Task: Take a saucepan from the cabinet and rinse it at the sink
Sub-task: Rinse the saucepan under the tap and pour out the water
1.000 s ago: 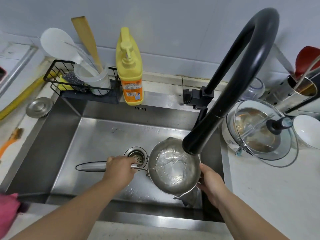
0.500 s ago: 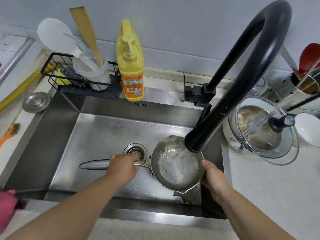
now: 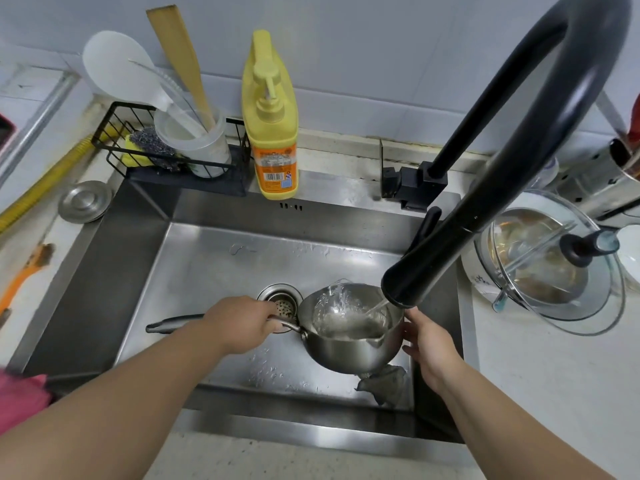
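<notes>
Small round stainless-steel saucepan (image 3: 349, 336) held over the stainless-steel sink (image 3: 214, 271), near its right front corner, below the black arched faucet (image 3: 485, 188); water runs into the bowl. Left hand (image 3: 242, 323) clenched around the long steel handle (image 3: 173, 322); right hand (image 3: 427, 344) open, fingers steadying the pan's right wall. Long axis runs left–right, handle pointing left, mouth tilted slightly away. The pan is probably rigid, light, slippery when wet; best held at the handle.

steel saucepan (image 3: 349, 341), tilted, w/ water, over sink (image 3: 207, 271)
</notes>
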